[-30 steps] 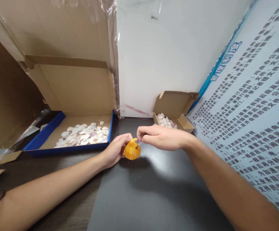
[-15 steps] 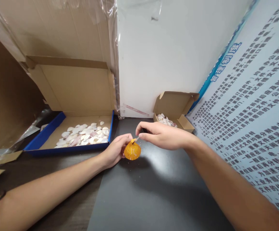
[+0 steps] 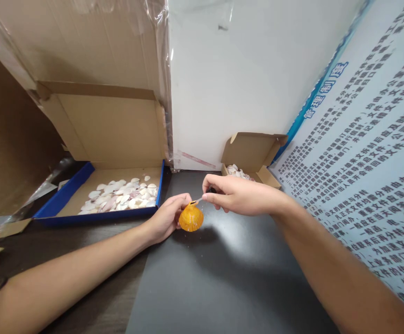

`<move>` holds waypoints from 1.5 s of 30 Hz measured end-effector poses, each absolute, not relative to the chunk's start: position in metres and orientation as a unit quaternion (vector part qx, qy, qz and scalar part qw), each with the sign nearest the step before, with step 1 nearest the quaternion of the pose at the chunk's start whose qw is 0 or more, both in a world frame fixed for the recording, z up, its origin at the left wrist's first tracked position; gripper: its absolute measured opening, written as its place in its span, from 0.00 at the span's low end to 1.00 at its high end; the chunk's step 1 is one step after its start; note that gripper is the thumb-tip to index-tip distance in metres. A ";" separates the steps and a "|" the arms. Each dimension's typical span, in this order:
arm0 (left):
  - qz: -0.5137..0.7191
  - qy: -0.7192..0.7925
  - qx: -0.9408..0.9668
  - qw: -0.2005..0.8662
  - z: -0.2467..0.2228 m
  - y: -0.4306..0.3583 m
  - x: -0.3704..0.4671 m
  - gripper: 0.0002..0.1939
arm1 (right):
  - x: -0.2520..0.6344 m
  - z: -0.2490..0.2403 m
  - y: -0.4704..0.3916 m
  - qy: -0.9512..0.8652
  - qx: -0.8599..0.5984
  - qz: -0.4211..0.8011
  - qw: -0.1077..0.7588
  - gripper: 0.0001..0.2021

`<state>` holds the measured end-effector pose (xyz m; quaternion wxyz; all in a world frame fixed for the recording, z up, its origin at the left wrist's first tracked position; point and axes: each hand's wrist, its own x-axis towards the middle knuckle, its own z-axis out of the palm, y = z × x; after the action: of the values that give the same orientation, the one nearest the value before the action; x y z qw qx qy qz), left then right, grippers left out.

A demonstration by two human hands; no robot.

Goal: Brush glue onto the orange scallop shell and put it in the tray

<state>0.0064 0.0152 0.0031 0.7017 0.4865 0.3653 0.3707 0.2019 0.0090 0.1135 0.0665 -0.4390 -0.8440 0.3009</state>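
Orange shell [image 3: 191, 219] held above the counter [image 3: 118, 292], a thin tool [image 3: 200, 200] at its narrow top end.
The left hand [image 3: 169, 217] pinches the shell by its left edge, thumb uppermost, probably so the ribbed face and the narrow end with its dark gap stay uncovered. The right hand [image 3: 240, 192] has thumb and forefinger pressed together on the tool, close to its pale tip, a grip that likely gives fine control; whether the tip touches the shell or sits just beside it, I cannot tell. Behind the left arm, a blue-sided box [image 3: 99, 217] holds loose pale shells [image 3: 118, 195]; behind the right hand, a small cardboard box [image 3: 248, 150] holds more. Both lids stand raised at the back, which leaves the fronts open to reach.
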 end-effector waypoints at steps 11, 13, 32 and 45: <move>0.376 0.371 0.479 0.701 0.003 0.015 0.007 0.13 | 0.198 0.112 0.007 -0.851 -0.444 0.264 0.090 0.09; 0.373 0.372 0.481 0.700 0.003 0.015 0.007 0.13 | 0.198 0.112 0.008 -0.855 -0.441 0.269 0.047 0.08; 0.367 0.370 0.493 0.697 0.001 0.016 0.006 0.13 | 0.200 0.111 0.008 -0.847 -0.441 0.291 0.053 0.10; 0.374 0.359 0.485 0.705 0.002 0.017 0.007 0.12 | 0.199 0.110 0.008 -0.856 -0.439 0.259 0.085 0.10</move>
<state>0.0068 0.0167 0.0016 0.7045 0.4848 0.3586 0.3741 0.1988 0.0076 0.1097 0.0846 -0.4392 -0.8560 0.2593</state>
